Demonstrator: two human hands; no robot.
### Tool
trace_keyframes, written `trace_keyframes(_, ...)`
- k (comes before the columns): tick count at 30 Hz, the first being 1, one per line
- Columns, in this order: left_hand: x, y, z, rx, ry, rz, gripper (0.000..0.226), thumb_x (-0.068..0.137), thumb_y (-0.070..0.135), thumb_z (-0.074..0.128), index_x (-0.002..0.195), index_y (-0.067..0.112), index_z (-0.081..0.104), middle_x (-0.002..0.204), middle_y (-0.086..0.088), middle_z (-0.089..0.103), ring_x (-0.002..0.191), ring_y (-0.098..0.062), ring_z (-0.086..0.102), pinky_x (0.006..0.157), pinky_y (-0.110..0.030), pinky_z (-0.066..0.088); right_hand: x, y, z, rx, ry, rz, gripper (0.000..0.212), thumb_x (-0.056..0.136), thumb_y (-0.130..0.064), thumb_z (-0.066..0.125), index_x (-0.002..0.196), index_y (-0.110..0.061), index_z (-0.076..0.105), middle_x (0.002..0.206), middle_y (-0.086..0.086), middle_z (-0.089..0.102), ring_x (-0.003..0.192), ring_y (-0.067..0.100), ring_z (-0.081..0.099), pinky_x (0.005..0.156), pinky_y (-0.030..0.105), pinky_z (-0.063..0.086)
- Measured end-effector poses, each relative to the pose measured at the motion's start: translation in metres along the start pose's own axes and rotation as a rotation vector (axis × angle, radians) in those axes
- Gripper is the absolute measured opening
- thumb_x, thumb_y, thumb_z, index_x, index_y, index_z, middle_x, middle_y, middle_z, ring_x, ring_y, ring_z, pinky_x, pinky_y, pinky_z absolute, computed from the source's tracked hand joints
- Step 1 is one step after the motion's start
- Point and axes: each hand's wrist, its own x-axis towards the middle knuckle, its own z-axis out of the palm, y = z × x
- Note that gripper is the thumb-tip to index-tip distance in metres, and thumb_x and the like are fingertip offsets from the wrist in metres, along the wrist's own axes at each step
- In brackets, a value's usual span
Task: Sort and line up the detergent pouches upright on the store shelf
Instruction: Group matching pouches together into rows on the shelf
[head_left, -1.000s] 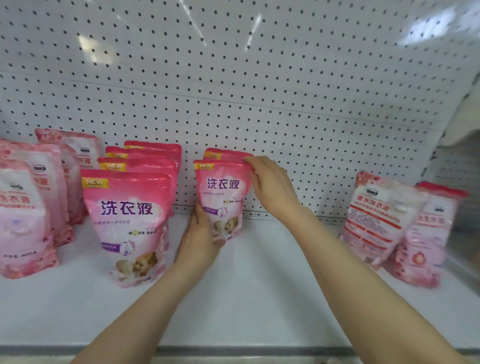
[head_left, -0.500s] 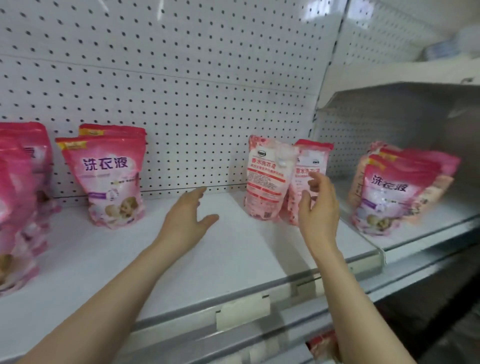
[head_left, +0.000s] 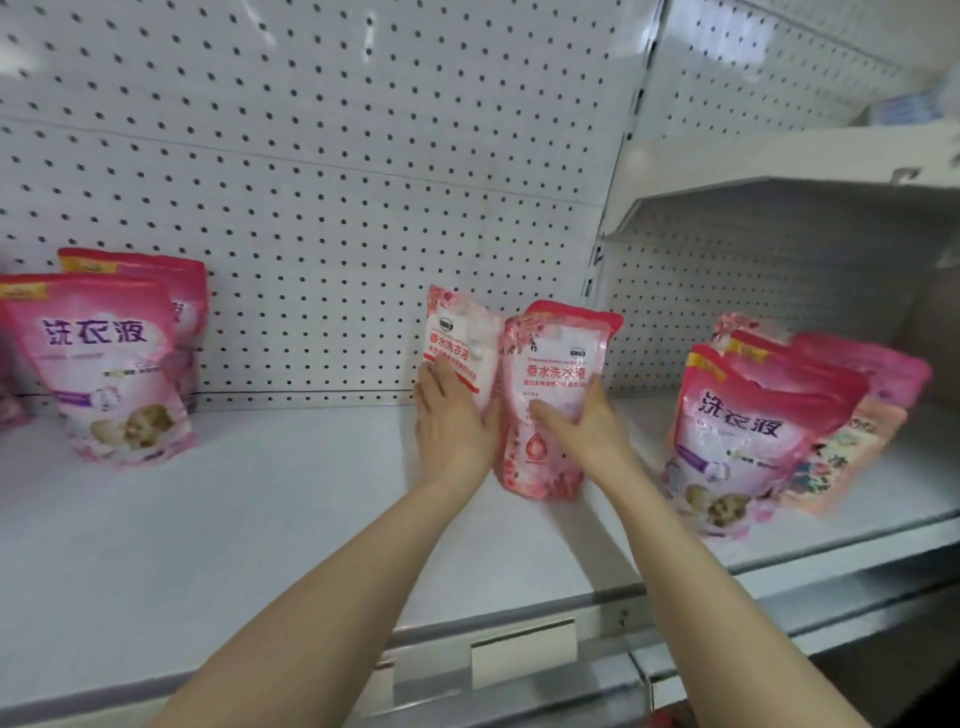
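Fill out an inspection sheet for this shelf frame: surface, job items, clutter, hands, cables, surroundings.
Surface: white shelf, level, pouches standing on it.
Job's things: left pale pouch and right pale pouch upright mid-shelf, side by side, edges meeting; pink pouches upright at far left, one behind another; leaning pouch group on the neighbouring shelf, tilted, mixed designs.
Clutter: nothing seen.
Hands: left hand flat against the left pale pouch's front; right hand grips the right pale pouch, thumb across its front.
Cables: nothing seen.
Surroundings: pegboard back panel; label holder on the front rail; upper shelf at right.
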Motion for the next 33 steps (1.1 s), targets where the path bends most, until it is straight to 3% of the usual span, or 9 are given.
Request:
trace_keyframes(2,0.006,-0.012,-0.009,-0.016,0.021,0.037,0.063,0.093,0.024,0.051,0.149,0.011,0.025,0.15,-0.011,0.04,0.136,-0.032,0.04,0.107,-0.043,0.037,0.002,0.0,0.011,-0.014,-0.022,-0.008,0.128,0.059,-0.068,0.076,0.154,-0.015,0.009,0.142,0.008,0.042,0.128,0.029,0.047,0.1,0.045,0.047)
trace_keyframes(5,0.009,-0.032,-0.039,-0.202,-0.058,-0.044,0.034,0.093,0.016,0.048,0.126,0.022,0.053,0.117,-0.003,0.067,0.107,-0.026,0.064,0.09,-0.04,0.052,0.006,0.002,0.018,-0.017,0.008,-0.049,0.124,0.066,-0.046,0.083,0.155,-0.016,0.003,0.143,0.012,0.037,0.13,0.03,0.044,0.1,0.045,0.044)
trace_keyframes(9,0.01,-0.052,-0.076,-0.541,-0.064,-0.113,0.022,0.097,0.011,0.053,0.117,0.014,0.06,0.107,-0.001,0.07,0.097,-0.019,0.068,0.08,-0.031,0.058,0.005,0.009,0.015,0.249,-0.049,-0.087,0.102,0.059,-0.038,0.076,0.146,-0.027,0.025,0.135,-0.001,0.051,0.119,0.019,0.057,0.099,0.044,0.05)
trace_keyframes(14,0.002,-0.055,-0.088,-0.601,-0.103,-0.087,0.019,0.099,0.011,0.049,0.114,0.018,0.059,0.1,0.01,0.069,0.083,-0.001,0.069,0.064,-0.015,0.055,-0.01,0.02,0.001,0.478,-0.384,-0.185,0.082,0.077,0.001,0.072,0.142,-0.03,0.034,0.121,-0.017,0.057,0.1,-0.007,0.061,0.078,0.013,0.051)
trace_keyframes(19,-0.005,-0.056,-0.092,-0.571,-0.156,-0.058,0.024,0.099,0.014,0.049,0.122,0.017,0.056,0.11,0.006,0.069,0.095,-0.008,0.068,0.078,-0.026,0.057,-0.023,0.015,-0.007,0.497,-0.417,-0.172,0.081,0.068,-0.014,0.064,0.143,-0.027,0.038,0.133,-0.007,0.058,0.11,-0.003,0.06,0.085,0.018,0.047)
trace_keyframes(22,-0.01,-0.058,-0.093,-0.559,-0.17,-0.054,0.027,0.099,0.016,0.05,0.125,0.015,0.056,0.115,0.002,0.069,0.101,-0.013,0.067,0.08,-0.028,0.057,-0.037,-0.002,-0.005,0.33,-0.3,-0.231,0.09,0.079,-0.033,0.077,0.15,-0.035,0.021,0.136,-0.021,0.045,0.112,-0.013,0.051,0.093,0.022,0.046)
trace_keyframes(25,-0.014,-0.058,-0.093,-0.543,-0.173,-0.05,0.028,0.099,0.019,0.051,0.126,0.018,0.057,0.117,0.002,0.069,0.105,-0.017,0.067,0.087,-0.037,0.056,-0.045,-0.014,0.022,-0.108,-0.048,-0.32,0.118,0.062,-0.073,0.073,0.151,-0.038,0.005,0.15,-0.006,0.035,0.138,0.018,0.037,0.106,0.047,0.041)
trace_keyframes(30,-0.021,-0.06,-0.104,-0.552,-0.191,-0.059,0.026,0.1,0.019,0.049,0.125,0.018,0.057,0.117,0.002,0.069,0.103,-0.016,0.068,0.083,-0.032,0.057,-0.042,-0.022,0.044,-0.252,0.145,-0.378,0.044,0.088,-0.025,0.056,0.131,-0.019,0.052,0.106,0.009,0.067,0.096,0.034,0.062,0.072,0.035,0.047)
trace_keyframes(33,-0.026,-0.065,-0.115,-0.578,-0.17,-0.065,0.023,0.1,0.016,0.047,0.121,0.019,0.057,0.114,0.004,0.069,0.103,-0.016,0.068,0.082,-0.031,0.057,-0.044,-0.02,0.035,-0.035,0.09,-0.304,0.037,0.091,-0.014,0.05,0.124,-0.027,0.063,0.093,-0.003,0.069,0.091,0.024,0.062,0.075,0.032,0.045)
